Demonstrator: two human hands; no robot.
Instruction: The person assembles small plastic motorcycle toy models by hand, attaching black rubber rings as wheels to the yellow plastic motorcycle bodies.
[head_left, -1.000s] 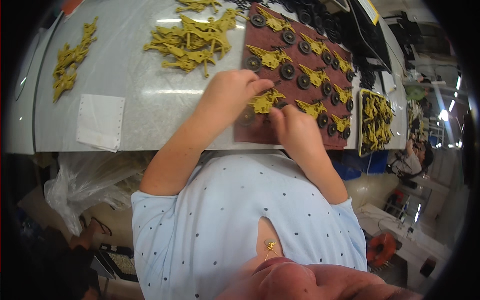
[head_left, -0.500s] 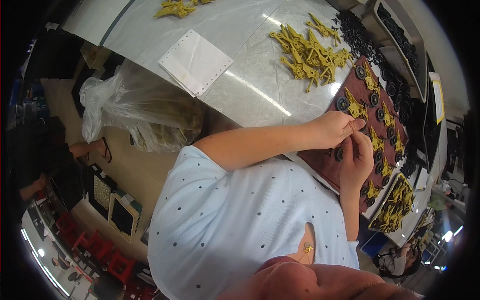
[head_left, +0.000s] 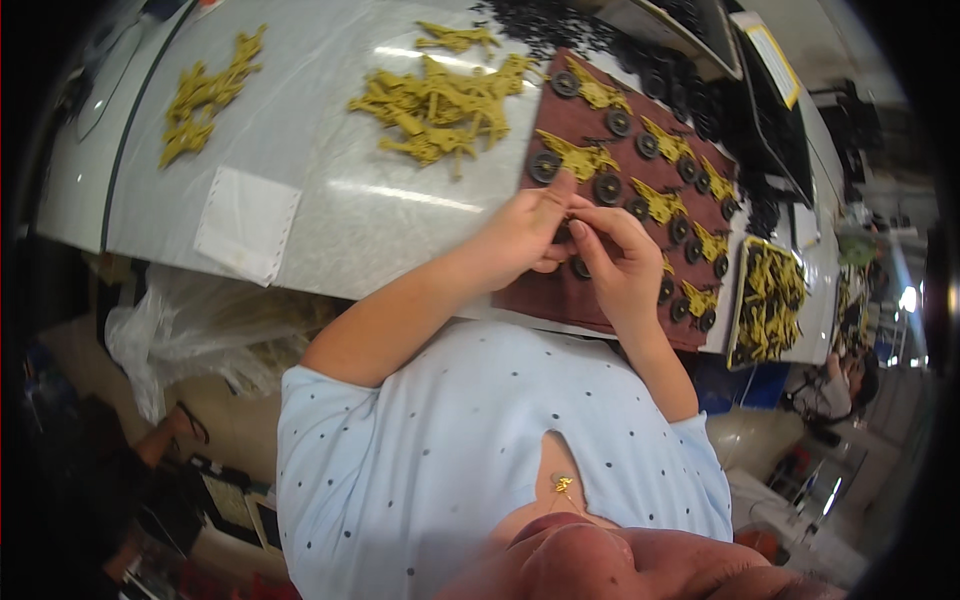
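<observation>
Both my hands meet over the near left part of a maroon mat (head_left: 548,308). My left hand (head_left: 522,232) is closed with its thumb raised, around a small round black part (head_left: 563,232), which looks like a toy wheel and is mostly hidden by fingers. Thumb and fingertips of my right hand (head_left: 625,262) pinch at the same part from the other side. Just beyond them lies a yellow toy motorcycle (head_left: 575,155) with black wheels. Several more such toy motorcycles (head_left: 660,203) lie in rows on the mat.
Loose yellow motorcycle bodies (head_left: 435,105) are heaped left of the mat, with another small pile (head_left: 205,100) farther left. White paper (head_left: 245,222) lies at the table edge. Small black parts (head_left: 550,30) and black wheels (head_left: 690,100) spread behind. A tray of yellow pieces (head_left: 768,305) stands at right.
The view has turned, so the table and mat appear farther left and more level. My hands stay together; my left thumb now points up and a dark round part shows between my fingers.
</observation>
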